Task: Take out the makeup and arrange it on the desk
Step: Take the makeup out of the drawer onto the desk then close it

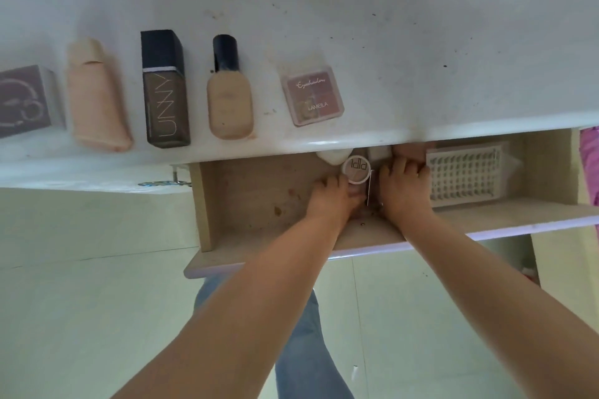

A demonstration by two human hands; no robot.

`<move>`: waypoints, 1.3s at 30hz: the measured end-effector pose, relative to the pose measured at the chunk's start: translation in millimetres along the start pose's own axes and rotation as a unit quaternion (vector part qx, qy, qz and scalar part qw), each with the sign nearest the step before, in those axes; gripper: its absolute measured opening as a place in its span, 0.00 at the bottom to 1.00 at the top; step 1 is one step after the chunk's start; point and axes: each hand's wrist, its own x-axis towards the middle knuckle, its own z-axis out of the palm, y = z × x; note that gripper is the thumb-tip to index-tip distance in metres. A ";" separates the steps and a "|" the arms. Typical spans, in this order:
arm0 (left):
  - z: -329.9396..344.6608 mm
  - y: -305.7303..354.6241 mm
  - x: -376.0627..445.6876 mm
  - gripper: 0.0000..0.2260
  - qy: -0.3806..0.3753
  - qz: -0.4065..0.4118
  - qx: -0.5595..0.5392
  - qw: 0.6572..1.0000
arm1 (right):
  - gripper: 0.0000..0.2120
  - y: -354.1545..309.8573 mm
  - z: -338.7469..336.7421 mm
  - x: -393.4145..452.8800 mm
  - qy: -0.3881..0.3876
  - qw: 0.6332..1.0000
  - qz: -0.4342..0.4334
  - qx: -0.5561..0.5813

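Observation:
Both hands reach into the open wooden drawer (252,194) under the white desk (389,42). My left hand (334,201) holds a small round compact (356,169) with a pale lid. My right hand (405,188) has its fingers curled over small items at the drawer's back, which it hides. On the desk lie, in a row from the left, a mauve box (24,100), a peach tube (97,97), a dark foundation bottle (165,91), a beige foundation bottle (228,91) and a pink eyeshadow palette (312,99).
A clear case of false lashes (463,175) lies in the drawer's right part. A white object (334,155) and a pale box (379,152) sit at the drawer's back under the desk edge. Pink fabric (590,165) shows at the far right. My jeans (301,350) are below.

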 end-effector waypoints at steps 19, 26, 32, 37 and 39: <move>-42.1 -30.3 -46.0 0.27 0.173 0.118 -0.012 0.978 | 0.35 52.9 -53.5 -49.6 0.022 0.964 -0.110 0.242; -127.2 -46.1 -33.2 0.27 0.304 -0.039 -0.031 0.951 | 0.37 85.5 -105.5 -26.4 0.221 0.944 -0.097 0.223; -142.9 -40.2 0.5 0.21 0.229 -0.082 -0.013 0.970 | 0.34 91.7 -148.5 15.4 0.105 0.969 -0.091 0.203; -140.7 -38.4 12.8 0.19 0.235 -0.088 -0.036 0.967 | 0.30 90.2 -139.2 30.3 0.088 0.957 -0.126 0.248; -139.1 -39.0 14.2 0.18 0.233 -0.088 -0.038 0.968 | 0.30 91.5 -134.3 30.5 0.099 0.953 -0.141 0.251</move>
